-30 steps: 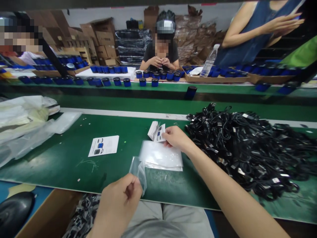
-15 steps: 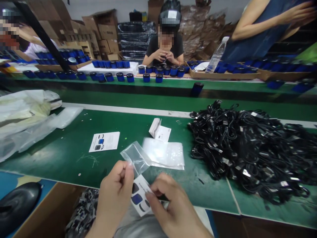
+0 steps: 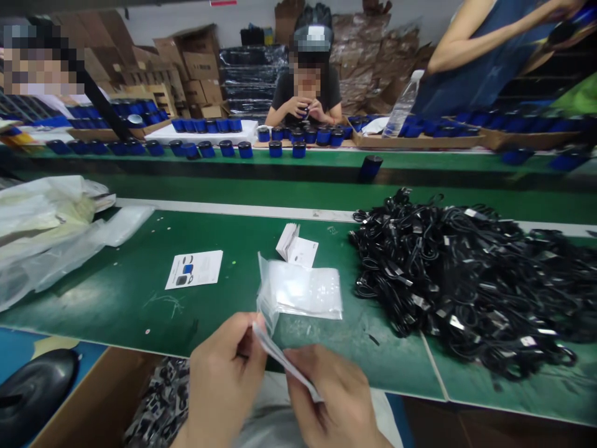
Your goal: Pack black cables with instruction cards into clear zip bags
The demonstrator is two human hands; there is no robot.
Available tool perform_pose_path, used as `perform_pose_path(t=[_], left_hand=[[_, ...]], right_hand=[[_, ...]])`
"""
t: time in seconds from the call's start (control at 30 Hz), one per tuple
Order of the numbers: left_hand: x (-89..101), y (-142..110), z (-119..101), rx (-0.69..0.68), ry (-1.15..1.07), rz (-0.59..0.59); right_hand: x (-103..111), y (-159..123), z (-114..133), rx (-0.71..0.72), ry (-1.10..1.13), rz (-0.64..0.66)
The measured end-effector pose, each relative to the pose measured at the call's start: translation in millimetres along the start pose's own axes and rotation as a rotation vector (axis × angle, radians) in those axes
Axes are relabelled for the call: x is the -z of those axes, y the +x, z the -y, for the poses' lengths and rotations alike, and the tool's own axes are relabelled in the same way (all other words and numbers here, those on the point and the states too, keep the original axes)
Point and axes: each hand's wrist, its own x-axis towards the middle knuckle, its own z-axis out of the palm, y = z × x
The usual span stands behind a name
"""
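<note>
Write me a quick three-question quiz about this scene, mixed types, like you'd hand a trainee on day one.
1. True or false: the heap of black cables is nearer the camera than the clear bottle.

2. Which thing does the right hand hold?
A) a spoon
B) a thin, pale piece of paper
C) a phone

3. Fill in the blank: the left hand pinches a see-through plastic ____.

Key: 1. true; 2. B; 3. bag.
</note>
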Motion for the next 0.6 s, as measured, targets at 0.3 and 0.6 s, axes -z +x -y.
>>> perform_pose_path(t=[0.3, 0.6], left_hand=[[-18.5, -16, -5, -0.338, 0.084, 0.134], [-17.7, -31, -1, -0.349, -0.071, 0.227]], right_hand=[[11, -4, 4, -0.301, -0.258, 0.316], [30, 13, -5, -0.561, 0.016, 0.385]])
